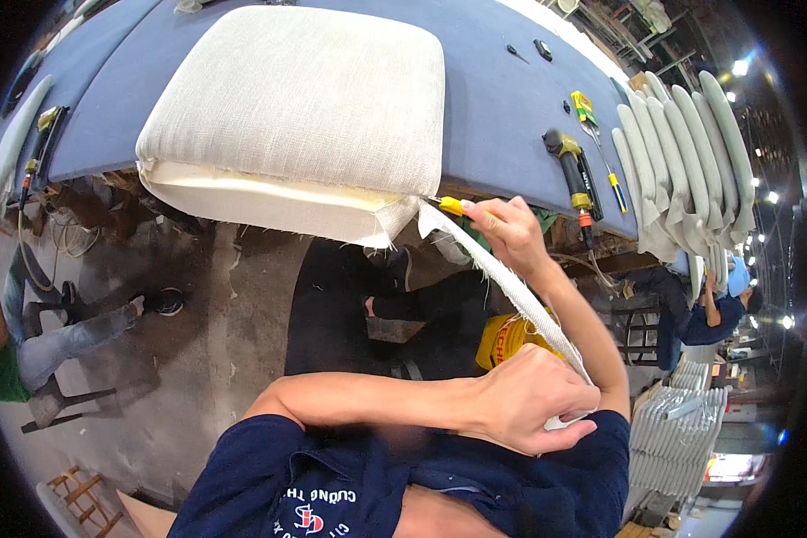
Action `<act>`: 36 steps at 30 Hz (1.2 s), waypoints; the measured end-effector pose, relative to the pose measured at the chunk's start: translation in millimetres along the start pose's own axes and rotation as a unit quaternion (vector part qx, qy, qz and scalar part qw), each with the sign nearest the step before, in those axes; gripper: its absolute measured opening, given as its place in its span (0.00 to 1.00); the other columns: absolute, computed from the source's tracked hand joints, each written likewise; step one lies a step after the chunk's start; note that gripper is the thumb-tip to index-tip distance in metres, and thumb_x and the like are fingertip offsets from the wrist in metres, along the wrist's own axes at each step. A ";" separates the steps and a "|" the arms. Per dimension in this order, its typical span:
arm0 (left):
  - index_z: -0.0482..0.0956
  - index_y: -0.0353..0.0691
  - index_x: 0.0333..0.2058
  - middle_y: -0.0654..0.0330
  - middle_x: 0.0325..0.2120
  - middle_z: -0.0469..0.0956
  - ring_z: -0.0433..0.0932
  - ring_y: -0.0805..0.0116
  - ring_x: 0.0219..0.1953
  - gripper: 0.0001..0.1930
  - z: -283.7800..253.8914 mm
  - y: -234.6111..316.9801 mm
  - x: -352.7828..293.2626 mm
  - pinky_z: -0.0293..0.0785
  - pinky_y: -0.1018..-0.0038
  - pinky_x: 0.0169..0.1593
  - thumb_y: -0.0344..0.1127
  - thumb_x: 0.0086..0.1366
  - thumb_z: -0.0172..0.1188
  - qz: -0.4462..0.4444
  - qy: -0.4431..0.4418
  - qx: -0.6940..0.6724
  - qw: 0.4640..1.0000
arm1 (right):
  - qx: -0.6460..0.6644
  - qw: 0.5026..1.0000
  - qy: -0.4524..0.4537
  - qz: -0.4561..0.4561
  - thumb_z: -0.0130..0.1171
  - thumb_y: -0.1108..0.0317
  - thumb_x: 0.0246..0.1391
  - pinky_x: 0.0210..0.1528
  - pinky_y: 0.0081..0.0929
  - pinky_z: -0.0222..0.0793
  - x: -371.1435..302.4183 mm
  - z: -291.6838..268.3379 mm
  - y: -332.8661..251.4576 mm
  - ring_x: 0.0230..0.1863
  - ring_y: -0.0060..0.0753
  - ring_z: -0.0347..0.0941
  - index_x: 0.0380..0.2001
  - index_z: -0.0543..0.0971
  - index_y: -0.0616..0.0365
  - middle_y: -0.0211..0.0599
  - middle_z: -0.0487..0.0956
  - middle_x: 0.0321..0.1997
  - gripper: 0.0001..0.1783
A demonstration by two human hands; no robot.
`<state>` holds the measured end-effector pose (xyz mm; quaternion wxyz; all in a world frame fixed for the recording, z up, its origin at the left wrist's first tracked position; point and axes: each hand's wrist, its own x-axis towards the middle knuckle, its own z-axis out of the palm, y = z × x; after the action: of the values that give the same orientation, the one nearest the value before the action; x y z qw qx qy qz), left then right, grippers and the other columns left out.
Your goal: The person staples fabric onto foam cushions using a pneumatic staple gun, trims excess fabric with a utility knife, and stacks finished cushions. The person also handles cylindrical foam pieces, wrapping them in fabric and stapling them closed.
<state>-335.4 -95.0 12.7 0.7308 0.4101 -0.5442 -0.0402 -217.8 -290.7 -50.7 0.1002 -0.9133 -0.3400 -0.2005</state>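
A cushion seat covered in light grey woven fabric lies on the blue table, its near edge overhanging. Along that edge the cover is loose, showing pale padding and a hanging flap with frayed threads. My right hand is closed round a small yellow-handled tool, whose thin tip meets the cushion's near right corner. From that corner a long frayed fabric strip stretches toward my chest. My left hand, crossed over in front of me, is closed on the strip's other end.
On the blue table to the right lie a staple gun with a hose and a screwdriver. Upright cushions stand in a row beyond. Another staple gun is at left. Co-workers sit at both sides.
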 end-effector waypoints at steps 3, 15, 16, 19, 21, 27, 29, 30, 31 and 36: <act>0.71 0.43 0.22 0.60 0.16 0.73 0.78 0.54 0.22 0.15 2.4 0.9 -7.6 0.72 0.59 0.24 0.37 0.65 0.65 0.040 -0.071 -0.019 0.996 | 0.062 0.997 0.029 0.039 0.67 0.75 0.57 0.37 0.31 0.62 -12.9 11.0 2.5 0.33 0.32 0.77 0.61 0.83 0.45 0.28 0.86 0.41 0.27; 0.85 0.45 0.39 0.58 0.31 0.84 0.85 0.55 0.35 0.08 3.2 -46.7 -58.3 0.82 0.60 0.38 0.41 0.65 0.69 -0.161 -0.200 0.062 0.964 | 0.375 0.794 0.183 0.442 0.61 0.66 0.69 0.42 0.23 0.75 -123.0 69.4 -57.9 0.39 0.21 0.77 0.62 0.77 0.60 0.32 0.82 0.43 0.21; 0.86 0.44 0.37 0.57 0.31 0.85 0.86 0.55 0.36 0.07 -14.6 -58.4 -75.5 0.82 0.60 0.38 0.39 0.64 0.69 -0.218 -0.185 0.111 0.952 | 0.401 0.755 0.221 0.470 0.59 0.67 0.70 0.39 0.20 0.73 -139.5 73.0 -74.1 0.36 0.18 0.75 0.64 0.75 0.61 0.32 0.80 0.42 0.22; 0.84 0.40 0.35 0.56 0.34 0.80 0.82 0.56 0.36 0.06 -33.0 -67.4 -104.0 0.79 0.66 0.41 0.34 0.63 0.69 -0.284 -0.181 0.172 0.926 | 0.422 0.643 0.389 0.507 0.51 0.66 0.73 0.34 0.18 0.69 -201.1 92.3 -115.4 0.31 0.16 0.70 0.69 0.68 0.61 0.32 0.78 0.41 0.25; 0.84 0.41 0.36 0.55 0.41 0.78 0.80 0.57 0.42 0.06 -17.4 -62.3 -95.8 0.78 0.65 0.46 0.34 0.63 0.71 -0.300 -0.199 0.085 0.929 | 0.380 0.574 0.471 0.552 0.49 0.65 0.73 0.35 0.20 0.71 -253.4 91.1 -149.7 0.31 0.18 0.71 0.68 0.68 0.60 0.33 0.78 0.42 0.24; 0.84 0.42 0.36 0.55 0.31 0.78 0.80 0.57 0.37 0.05 145.0 -168.7 -24.3 0.77 0.63 0.41 0.36 0.67 0.66 -0.142 -0.293 -0.023 0.945 | 0.074 0.403 0.695 0.590 0.47 0.66 0.72 0.36 0.25 0.72 -388.5 -19.6 -230.8 0.32 0.25 0.73 0.60 0.71 0.59 0.38 0.79 0.42 0.18; 0.85 0.35 0.36 0.54 0.30 0.83 0.83 0.66 0.32 0.07 211.9 -223.9 4.4 0.78 0.71 0.39 0.33 0.70 0.63 -0.226 -0.270 -0.035 0.936 | -0.012 0.381 0.740 0.555 0.47 0.68 0.70 0.36 0.25 0.71 -402.3 -65.8 -249.2 0.32 0.25 0.73 0.59 0.71 0.59 0.38 0.79 0.42 0.18; 0.84 0.34 0.38 0.52 0.33 0.86 0.84 0.63 0.32 0.08 234.0 -249.7 16.0 0.79 0.69 0.40 0.34 0.71 0.63 -0.240 -0.244 -0.005 0.939 | -0.043 0.383 0.747 0.541 0.46 0.69 0.69 0.37 0.26 0.71 -399.6 -84.1 -258.1 0.32 0.25 0.72 0.59 0.72 0.60 0.38 0.79 0.42 0.18; 0.84 0.34 0.45 0.49 0.38 0.86 0.86 0.58 0.37 0.12 251.4 -269.8 20.2 0.80 0.65 0.43 0.36 0.71 0.63 -0.219 -0.226 0.050 0.948 | -0.057 0.377 0.757 0.532 0.46 0.69 0.69 0.38 0.27 0.70 -397.2 -97.6 -269.9 0.33 0.25 0.72 0.59 0.72 0.60 0.38 0.79 0.42 0.18; 0.80 0.32 0.57 0.45 0.50 0.84 0.85 0.50 0.53 0.20 203.9 -299.1 -51.4 0.79 0.59 0.56 0.37 0.71 0.63 -0.232 -0.277 0.156 0.919 | -0.052 0.392 0.739 0.546 0.46 0.70 0.69 0.41 0.28 0.69 -398.3 -86.4 -305.0 0.34 0.26 0.70 0.64 0.70 0.59 0.38 0.79 0.43 0.21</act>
<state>-409.2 -379.9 -204.3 0.4478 0.6061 -0.6137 -0.2355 -719.4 -321.3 -131.7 0.3524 -0.4003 0.4499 -0.7163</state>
